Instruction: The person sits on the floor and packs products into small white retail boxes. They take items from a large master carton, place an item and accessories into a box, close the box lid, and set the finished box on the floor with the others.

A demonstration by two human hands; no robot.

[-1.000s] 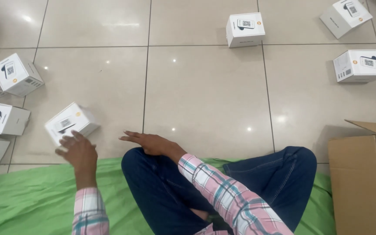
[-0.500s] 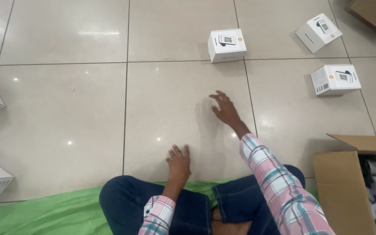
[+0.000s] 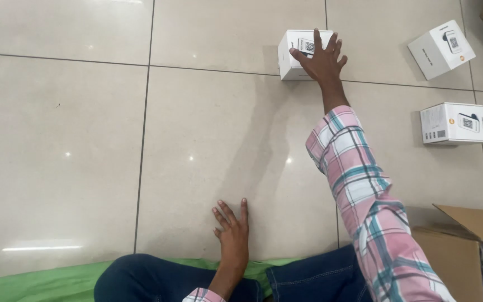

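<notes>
— So where does the person stand with that far box?

— Stretched out. The right hand (image 3: 321, 57) lies spread over the top of the small white box (image 3: 303, 54) on the tiled floor (image 3: 74, 140), fingers splayed, touching but not yet closed round it. The left hand (image 3: 232, 229) is pressed flat on the tile just ahead of the knees, propping the lean.

— And the risk?

— A palm-down grab at full reach is weak; the box could skate away on the glossy tile or tip from the fingers. The propping hand might slip too. Two more white boxes (image 3: 454, 123) sit to the right, well apart, so a knock seems unlikely.
</notes>
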